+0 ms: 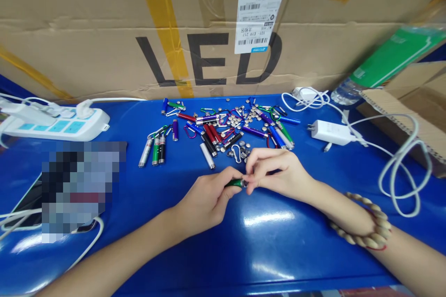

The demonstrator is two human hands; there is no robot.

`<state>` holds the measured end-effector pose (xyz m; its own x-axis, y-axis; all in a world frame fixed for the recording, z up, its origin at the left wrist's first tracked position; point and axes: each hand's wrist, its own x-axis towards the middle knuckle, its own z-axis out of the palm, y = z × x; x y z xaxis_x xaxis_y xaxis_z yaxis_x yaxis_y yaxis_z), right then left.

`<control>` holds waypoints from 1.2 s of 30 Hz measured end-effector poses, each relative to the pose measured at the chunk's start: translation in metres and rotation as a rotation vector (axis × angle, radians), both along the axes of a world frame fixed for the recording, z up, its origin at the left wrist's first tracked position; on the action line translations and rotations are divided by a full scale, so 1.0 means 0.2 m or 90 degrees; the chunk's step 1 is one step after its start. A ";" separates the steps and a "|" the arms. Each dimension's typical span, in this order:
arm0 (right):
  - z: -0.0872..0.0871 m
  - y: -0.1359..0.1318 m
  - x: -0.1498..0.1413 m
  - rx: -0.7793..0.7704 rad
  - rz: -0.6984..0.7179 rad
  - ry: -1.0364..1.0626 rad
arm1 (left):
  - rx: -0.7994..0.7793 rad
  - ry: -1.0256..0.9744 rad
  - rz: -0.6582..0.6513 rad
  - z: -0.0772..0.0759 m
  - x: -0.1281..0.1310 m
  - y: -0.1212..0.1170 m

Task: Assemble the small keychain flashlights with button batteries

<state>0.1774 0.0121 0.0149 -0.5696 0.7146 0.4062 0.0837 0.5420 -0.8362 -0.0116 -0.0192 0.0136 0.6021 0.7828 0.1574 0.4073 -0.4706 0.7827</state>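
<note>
My left hand (209, 197) is closed around a small green flashlight (235, 183), held just above the blue table (265, 236). My right hand (275, 171) pinches at the flashlight's open end with thumb and fingers pressed together; what sits between them is too small to name. Right behind my hands lies a pile of small keychain flashlights (223, 130) in red, blue, green, purple and silver, mixed with several button cell batteries (240, 123). Three more flashlights (154, 148) lie side by side to the left of the pile.
A large cardboard box (209, 32) marked LED walls off the back. A white power strip (55, 125) lies at left, a phone (35, 199) with a cable at near left. A white charger (329, 132) and looped cable (400, 167) lie at right, beside a water bottle (344, 90).
</note>
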 end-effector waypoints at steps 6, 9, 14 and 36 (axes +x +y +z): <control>0.01 -0.02 -0.02 0.014 -0.022 0.006 | 0.027 0.000 -0.003 -0.02 0.00 0.00; 0.01 -0.02 -0.03 -0.012 -0.056 -0.016 | 0.058 0.001 0.011 -0.03 -0.01 -0.01; 0.01 -0.04 -0.05 -0.077 -0.069 0.013 | 0.153 -0.040 0.056 -0.05 0.00 -0.02; 0.04 -0.04 -0.05 -0.258 -0.112 0.028 | -0.013 -0.089 0.143 -0.03 0.01 -0.03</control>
<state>0.1683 0.0042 0.0230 -0.4130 0.9059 0.0942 0.1055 0.1503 -0.9830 -0.0091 -0.0249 0.0073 0.3864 0.8983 0.2094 0.3867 -0.3639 0.8474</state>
